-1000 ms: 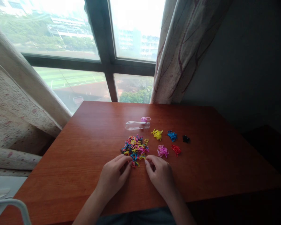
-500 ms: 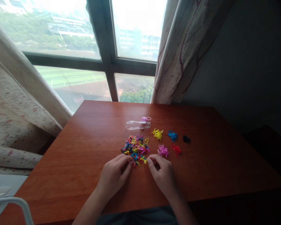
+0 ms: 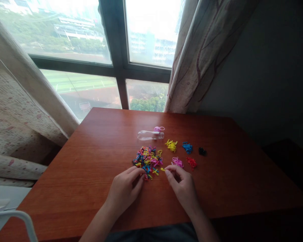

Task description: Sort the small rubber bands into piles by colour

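My right hand (image 3: 182, 181) pinches a small yellow hair tie (image 3: 163, 169) between thumb and forefinger, just right of a mixed heap of coloured hair ties (image 3: 147, 157). At the near left edge of that heap is my left hand (image 3: 127, 185), thumb and fingertips closed together; what they hold, if anything, is hidden. A few loose ties lie between the two hands. Beyond my right fingers sits a pink pile (image 3: 177, 162), with a red pile (image 3: 191, 163) beside it. Farther back are a yellow pile (image 3: 171, 145), a blue pile (image 3: 187, 147) and a black pile (image 3: 202, 151).
A clear plastic bottle (image 3: 150, 135) lies on its side behind the heap, its pink looped cap (image 3: 159, 128) just past its neck. The wooden table (image 3: 91, 161) reaches to the window, with curtains (image 3: 189, 67) on both sides. A white curved bar (image 3: 22, 216) stands at lower left.
My right hand has moved a little right, drawing a yellow hair tie away from the loose ones. My left hand stays at the heap's edge. The view has shifted slightly.
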Demonstrator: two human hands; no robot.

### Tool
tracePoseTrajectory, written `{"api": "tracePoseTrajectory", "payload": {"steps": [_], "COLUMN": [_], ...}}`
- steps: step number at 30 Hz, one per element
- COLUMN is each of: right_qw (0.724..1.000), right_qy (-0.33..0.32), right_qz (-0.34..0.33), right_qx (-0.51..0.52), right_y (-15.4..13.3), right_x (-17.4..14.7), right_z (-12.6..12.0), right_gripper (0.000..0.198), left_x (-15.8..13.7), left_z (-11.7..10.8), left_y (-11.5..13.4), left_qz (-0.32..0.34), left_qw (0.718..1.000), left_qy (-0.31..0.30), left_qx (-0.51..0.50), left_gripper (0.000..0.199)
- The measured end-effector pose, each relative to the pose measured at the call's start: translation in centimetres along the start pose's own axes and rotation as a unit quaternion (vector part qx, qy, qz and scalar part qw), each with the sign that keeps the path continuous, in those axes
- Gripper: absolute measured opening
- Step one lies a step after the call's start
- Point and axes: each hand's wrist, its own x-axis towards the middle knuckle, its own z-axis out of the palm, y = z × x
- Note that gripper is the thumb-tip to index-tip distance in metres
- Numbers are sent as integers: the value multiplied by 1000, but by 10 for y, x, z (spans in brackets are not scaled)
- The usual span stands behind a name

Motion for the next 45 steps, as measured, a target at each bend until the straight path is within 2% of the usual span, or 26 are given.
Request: {"api": "tracePoseTrajectory", "payload": {"steps": [6,11,14,20,23,26,31,36,45], "right_qw": [996,996,990,965,948,944,943,950,975], "right_qy": [-54,-22,22,85,94,80,55,67,9], "right_qz": [-53,-62,-75,-74,-63,-62,-66,-76,-111], "right_qx": [-37,-62,-113,-238,-297,-314,-322,-295,-190], "right_y": [-3,-7,-4,17,25,29,30,23,12], "right_x": [-4,1,18,79,99,105,101,88,14], "right_z": [6,2,-11,-37,-41,-39,-39,-39,-4], "right_gripper": [19,21,22,24,22,18,18,21,21], "left_x": [-1,-1,-1,-1,-2,-2,-1,-1,-1], "left_z": [2,2,2,2,2,2,1,1,0], "left_y": [-1,0,0,-2,-2,-2,-2,-2,-1], "left_qz": [1,1,1,3,-2,-8,-6,-7,-14], "left_qw": [1000,1000,1000,1000,1000,1000,999,999,999], "left_qy": [4,2,-2,4,7,12,21,26,24], "left_qx": [-4,-4,-3,-4,-14,-25,-26,-25,-17], "left_gripper": [13,14,14,14,14,14,15,15,15]}}
